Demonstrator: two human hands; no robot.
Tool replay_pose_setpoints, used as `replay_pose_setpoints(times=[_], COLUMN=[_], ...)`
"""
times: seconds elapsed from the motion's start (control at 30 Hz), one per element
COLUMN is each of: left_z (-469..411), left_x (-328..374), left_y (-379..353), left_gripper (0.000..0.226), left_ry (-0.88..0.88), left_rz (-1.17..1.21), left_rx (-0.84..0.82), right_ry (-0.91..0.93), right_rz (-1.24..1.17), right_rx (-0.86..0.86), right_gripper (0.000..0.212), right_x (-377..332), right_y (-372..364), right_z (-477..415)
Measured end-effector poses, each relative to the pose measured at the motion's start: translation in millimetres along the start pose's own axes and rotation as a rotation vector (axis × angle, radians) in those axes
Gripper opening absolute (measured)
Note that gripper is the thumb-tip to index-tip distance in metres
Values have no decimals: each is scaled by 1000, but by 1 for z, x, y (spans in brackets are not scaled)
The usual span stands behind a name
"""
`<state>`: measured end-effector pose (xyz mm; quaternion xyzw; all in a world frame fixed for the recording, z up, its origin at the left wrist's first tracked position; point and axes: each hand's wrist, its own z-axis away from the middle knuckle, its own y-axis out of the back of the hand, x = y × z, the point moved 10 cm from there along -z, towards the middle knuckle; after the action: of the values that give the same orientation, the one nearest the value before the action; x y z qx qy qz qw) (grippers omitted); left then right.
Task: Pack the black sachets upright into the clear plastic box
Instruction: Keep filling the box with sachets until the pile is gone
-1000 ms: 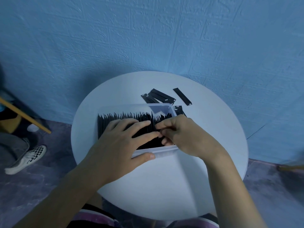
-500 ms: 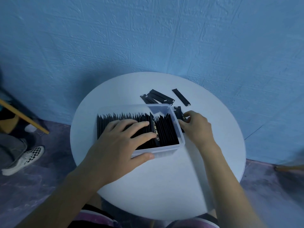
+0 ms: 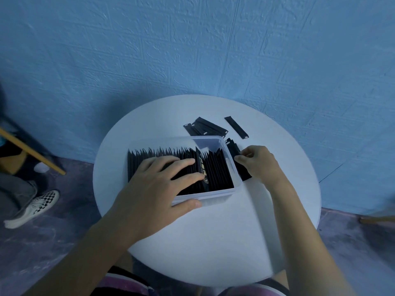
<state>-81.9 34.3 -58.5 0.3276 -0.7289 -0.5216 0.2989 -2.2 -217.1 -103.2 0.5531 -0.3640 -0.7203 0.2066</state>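
Observation:
The clear plastic box (image 3: 218, 194) stands mid-table, packed with a row of upright black sachets (image 3: 215, 169). My left hand (image 3: 156, 186) lies over the row, straight fingers pressing the sachets leftward, thumb against the box's near wall. Beside the box's right wall lies a small stack of flat sachets (image 3: 240, 165); my right hand (image 3: 258, 163) pinches them with curled fingers. A loose pile of sachets (image 3: 206, 129) and a single sachet (image 3: 236, 127) lie behind the box.
The round white table (image 3: 213, 236) stands against a blue textured wall. At the left, a person's checkered shoe (image 3: 32, 208) is on the floor beside a wooden chair leg (image 3: 34, 154). My knees show under the table's near edge.
My right hand left the box's inside, moved right over the wall and took hold of the sachets lying beside it. My left hand stayed on the row.

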Motion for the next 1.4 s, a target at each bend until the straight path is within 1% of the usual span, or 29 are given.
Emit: replay_pose_setpoints(times=[0.13,0.23,0.33,0.4,0.47,0.53,0.6,0.73,0.8,0.87,0.93,1.0,1.13,1.27,1.4], left_z=[0,0,0,0,0,0,0,0,1,1,1,1,1,0,1], left_x=[0,1,0,0,1,1,1,1,1,0,0,0,1,1,1], left_y=[0,0,0,0,0,1,1,1,1,1,1,1,1,2,2], left_gripper=[51,51,51,51,51,51,52,52,53,54,56,57,57,57,58], left_ry=[-2,-2,-1,-1,-6,-9,-12,-12,-14,-14,-13,-14,-20,-18,-22], left_rz=[-7,-8,-6,-5,-11,-14,-17,-12,-13,-15,-19,-20,-20,-30,-24], left_rx=[2,-5,-7,-3,4,14,23,31,35,39,43,47,57,58,57], right_ry=[1,-1,42,119,195,247,253,282,285,254,212,195,218,204,235], right_rz=[-71,-125,-249,-316,-397,-433,-336,242,342,311,201,151,209,140,138], right_rx=[39,9,-21,14,40,-12,-58,4,-18,-97,-185,-233,-222,-260,-282], right_gripper=[12,6,3,7,18,25,26,28,30,29,24,18,19,15,15], right_x=[5,6,-8,-30,-55,-79,-94,-106,-108,-105,-100,-99,-100,-98,-101], right_y=[12,12,19,37,54,54,38,2,-9,-14,-14,-13,-16,-19,-20], right_z=[1,1,10,23,41,57,69,76,78,78,80,81,80,80,80])
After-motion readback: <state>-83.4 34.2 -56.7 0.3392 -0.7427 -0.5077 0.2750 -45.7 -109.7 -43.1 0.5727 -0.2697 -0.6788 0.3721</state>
